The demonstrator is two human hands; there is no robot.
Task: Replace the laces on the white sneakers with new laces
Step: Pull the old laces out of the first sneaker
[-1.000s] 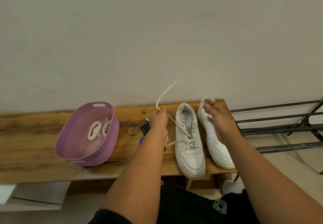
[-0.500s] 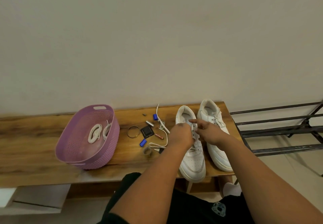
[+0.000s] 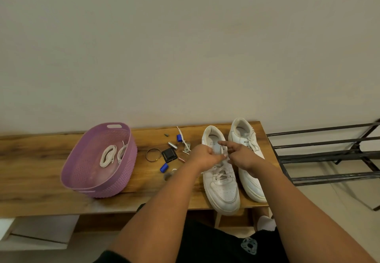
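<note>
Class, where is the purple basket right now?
In the head view, the purple basket sits on the wooden bench, left of the small clutter and the two sneakers.

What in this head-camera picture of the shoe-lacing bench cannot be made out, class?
- Head view: the upper eyelets of the left sneaker, hidden behind both hands.
- Head view: what the left hand fingers pinch, too small to tell.
- Head view: the print inside that sneaker, too small to read.
- Head view: the metal rack, cut off by the right edge.

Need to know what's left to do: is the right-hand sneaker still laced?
Still laced: the right-hand sneaker shows its lace crossing the eyelets, bow tied.
</note>
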